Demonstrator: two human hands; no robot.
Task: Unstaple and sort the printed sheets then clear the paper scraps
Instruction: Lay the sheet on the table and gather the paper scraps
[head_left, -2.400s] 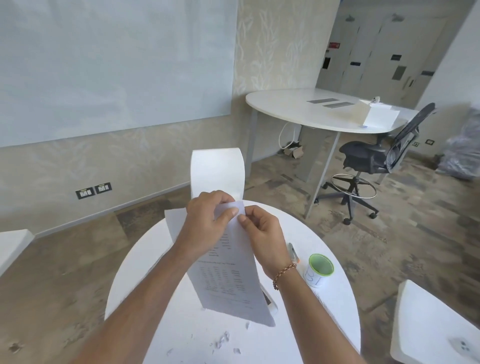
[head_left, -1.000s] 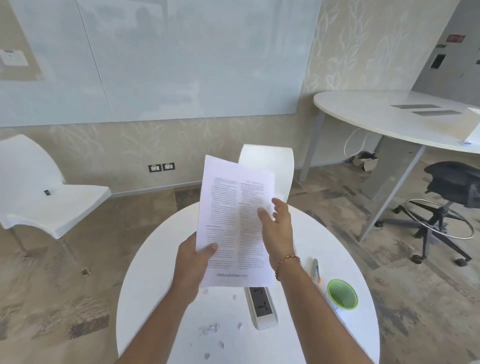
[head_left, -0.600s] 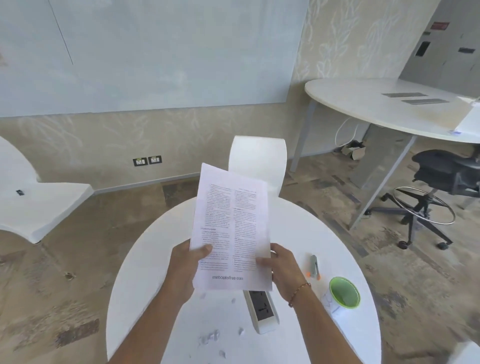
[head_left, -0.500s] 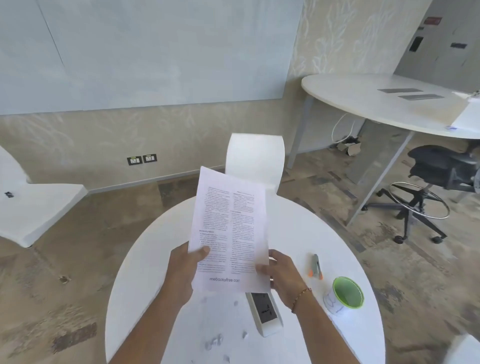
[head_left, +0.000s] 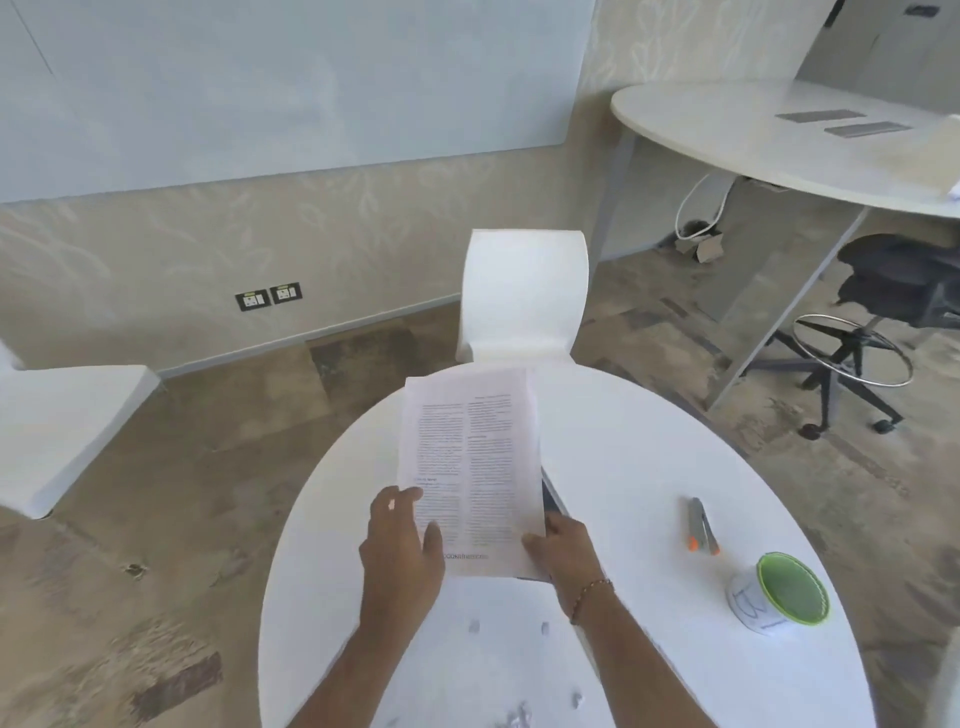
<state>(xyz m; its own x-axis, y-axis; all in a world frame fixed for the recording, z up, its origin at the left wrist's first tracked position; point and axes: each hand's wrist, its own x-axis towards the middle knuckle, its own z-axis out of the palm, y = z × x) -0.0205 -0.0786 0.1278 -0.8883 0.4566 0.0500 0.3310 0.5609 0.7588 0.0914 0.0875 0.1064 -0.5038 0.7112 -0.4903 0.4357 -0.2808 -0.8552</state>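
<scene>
While both hands grip it, the printed sheet (head_left: 470, 467) stands tilted over the round white counter (head_left: 649, 457) at frame centre. Left hand (head_left: 402, 553) pinches its lower left edge; right hand (head_left: 563, 543) pinches the lower right corner. Paper scraps (head_left: 514, 719) lie along the bottom edge.

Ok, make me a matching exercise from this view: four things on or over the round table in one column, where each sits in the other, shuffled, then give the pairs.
Things
1. printed sheet
2. green-rimmed cup
3. orange-tipped markers
4. paper scraps

Places
A. near edge of the table, between the forearms
B. held by left hand and right hand
C. far right, lying on its side
D. right of the sheet, beyond the cup

Pairs: 1-B, 2-C, 3-D, 4-A
</scene>
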